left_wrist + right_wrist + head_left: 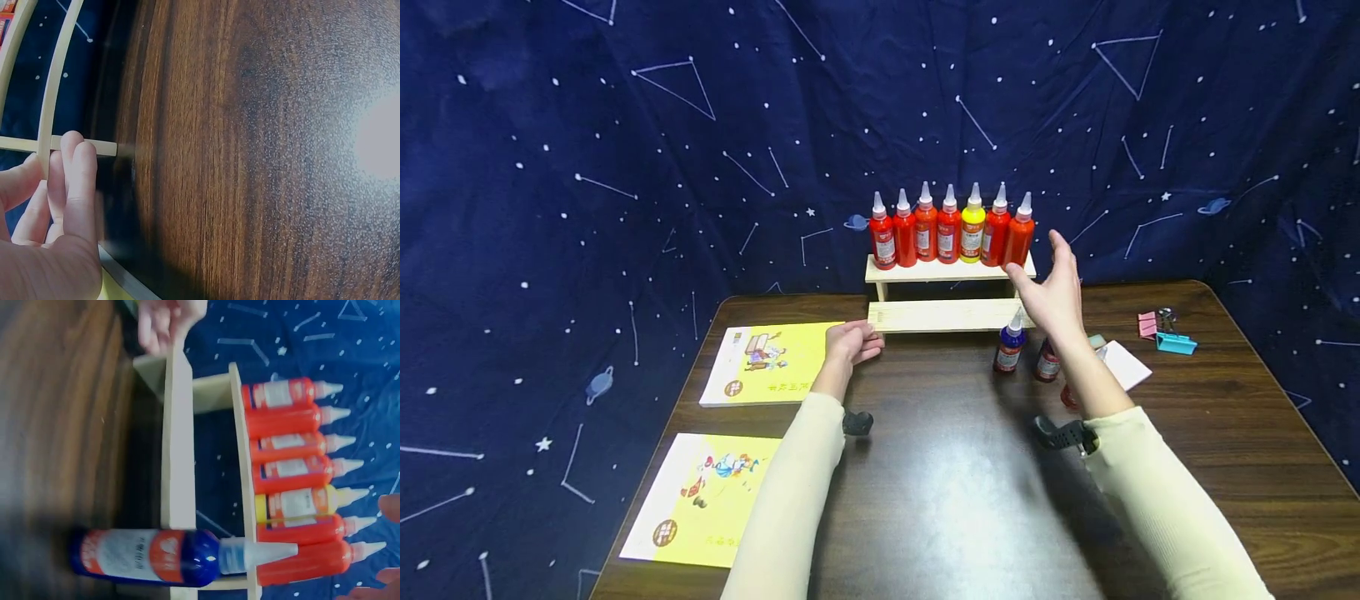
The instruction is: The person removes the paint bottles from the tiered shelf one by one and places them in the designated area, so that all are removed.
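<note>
Seven bottles [949, 237] line the upper shelf [943, 272], beyond the left fingers [80, 181], a row apparently filled; the blue bottle [1008, 350], on the counter [951, 417] on the near side of the right fingers [1063, 254], is judged yet to be shelved. The left fingers pinch the adjacent end of the lower shelf [947, 316]; the right fingers, spread well apart, hold nothing near the rightmost bottle [1018, 239].
</note>
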Available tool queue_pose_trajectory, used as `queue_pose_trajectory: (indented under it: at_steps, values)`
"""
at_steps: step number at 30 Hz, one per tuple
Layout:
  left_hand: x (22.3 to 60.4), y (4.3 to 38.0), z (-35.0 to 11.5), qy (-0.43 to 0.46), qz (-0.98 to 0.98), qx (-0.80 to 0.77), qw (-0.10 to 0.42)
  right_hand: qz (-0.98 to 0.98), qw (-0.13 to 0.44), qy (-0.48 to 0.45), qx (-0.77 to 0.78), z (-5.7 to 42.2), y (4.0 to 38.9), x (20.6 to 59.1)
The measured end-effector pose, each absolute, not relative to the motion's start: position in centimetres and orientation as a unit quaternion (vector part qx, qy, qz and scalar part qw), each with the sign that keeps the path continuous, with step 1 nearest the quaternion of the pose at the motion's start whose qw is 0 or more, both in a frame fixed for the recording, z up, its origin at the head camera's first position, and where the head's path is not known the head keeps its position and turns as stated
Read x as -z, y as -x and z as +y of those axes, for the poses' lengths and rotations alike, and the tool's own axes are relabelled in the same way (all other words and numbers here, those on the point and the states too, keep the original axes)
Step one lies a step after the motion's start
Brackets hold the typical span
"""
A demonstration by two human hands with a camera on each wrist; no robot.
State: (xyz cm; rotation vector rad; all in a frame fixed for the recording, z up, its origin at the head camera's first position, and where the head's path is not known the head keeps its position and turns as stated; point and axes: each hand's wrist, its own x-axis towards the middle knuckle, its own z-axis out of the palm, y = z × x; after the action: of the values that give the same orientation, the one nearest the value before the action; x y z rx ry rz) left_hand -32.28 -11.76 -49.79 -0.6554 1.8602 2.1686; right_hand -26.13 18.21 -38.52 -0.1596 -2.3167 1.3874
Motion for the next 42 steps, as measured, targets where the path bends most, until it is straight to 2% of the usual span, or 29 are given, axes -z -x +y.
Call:
queue_pose_trajectory:
  at_steps: [5,14,23,31,36,42]
  values:
    - [49.7,32.2,-11.9,0.217,0.635,-0.734,0.105,-0.834,0.133,0.093,-0.528,18.7,30.2,37.7]
    - [49.5,32.0,-11.6,0.217,0.636,-0.732,0.107,-0.823,0.075,0.106,-0.553,19.6,33.8,38.2]
    - [49.4,32.0,-11.7,0.217,0.637,-0.732,0.106,-0.807,0.092,0.095,-0.576,20.0,34.4,39.2]
    - [49.5,32.1,-12.0,0.220,0.636,-0.732,0.108,-0.786,0.144,0.104,-0.592,19.4,32.8,37.6]
    - [49.5,32.0,-12.0,0.217,0.638,-0.731,0.108,-0.758,0.114,0.066,-0.639,19.4,29.7,35.7]
    - [49.7,32.1,-11.9,0.216,0.636,-0.732,0.113,-0.734,0.087,0.003,-0.673,21.2,23.5,34.7]
